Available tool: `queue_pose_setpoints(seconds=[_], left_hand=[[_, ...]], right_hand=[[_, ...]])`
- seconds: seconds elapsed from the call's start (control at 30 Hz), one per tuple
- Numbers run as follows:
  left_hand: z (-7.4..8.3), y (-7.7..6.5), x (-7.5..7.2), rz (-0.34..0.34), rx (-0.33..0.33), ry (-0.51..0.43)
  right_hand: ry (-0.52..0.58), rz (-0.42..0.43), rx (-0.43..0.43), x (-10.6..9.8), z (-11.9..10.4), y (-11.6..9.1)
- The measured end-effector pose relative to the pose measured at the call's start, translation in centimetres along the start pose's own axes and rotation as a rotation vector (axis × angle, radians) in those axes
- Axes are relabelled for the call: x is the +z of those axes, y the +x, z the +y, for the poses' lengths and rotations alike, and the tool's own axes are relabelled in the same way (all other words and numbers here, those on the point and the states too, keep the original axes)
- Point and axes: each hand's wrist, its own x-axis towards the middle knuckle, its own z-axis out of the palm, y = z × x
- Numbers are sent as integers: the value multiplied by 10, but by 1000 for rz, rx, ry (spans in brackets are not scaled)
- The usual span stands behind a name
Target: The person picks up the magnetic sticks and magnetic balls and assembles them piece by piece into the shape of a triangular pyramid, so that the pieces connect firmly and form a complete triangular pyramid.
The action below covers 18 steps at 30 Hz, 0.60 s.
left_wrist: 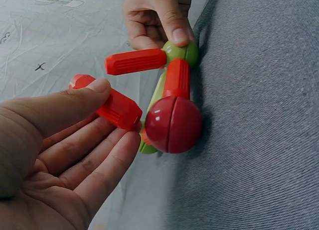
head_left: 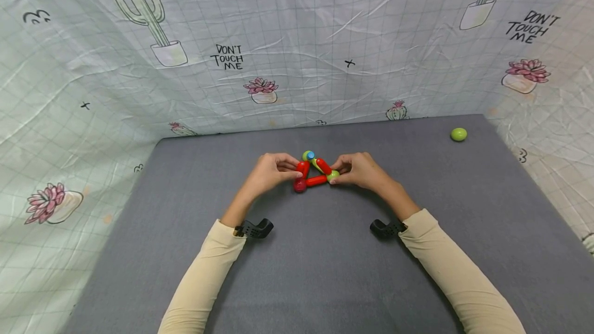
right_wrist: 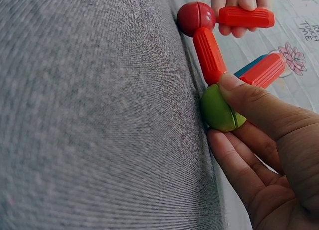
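My left hand [head_left: 274, 171] pinches a red ridged rod [left_wrist: 119, 106] between thumb and fingertips, its lower end close to the red ball [left_wrist: 174, 124]. With thumb and fingers, my right hand [head_left: 359, 169] grips a green ball [right_wrist: 219, 109] at the triangle's right corner. Another red rod [right_wrist: 209, 56] joins these two balls along the front side. From the held green ball a further red rod [left_wrist: 135, 61] slants upward. At the back corner sits a second green ball [head_left: 306, 156] with a blue piece [head_left: 311, 155] on it. A light-green rod [head_left: 315, 164] runs along the right side, partly hidden.
A loose green ball [head_left: 459, 134] lies near the table's far right corner. The grey table [head_left: 315, 272] ends at a patterned cloth [head_left: 306, 40] hanging behind and at the sides. Black wrist cameras [head_left: 255, 229] sit at both cuffs.
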Motion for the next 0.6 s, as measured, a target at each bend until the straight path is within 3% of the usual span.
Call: queue_pose_setpoints(seconds=[0.17,0.6], left_hand=[[-5,0,5,10,5,26],[-14,4,19,122,38,47]], right_hand=[[-6,-1,-4,1,0,0],[-18,-2,0,1,1,1]])
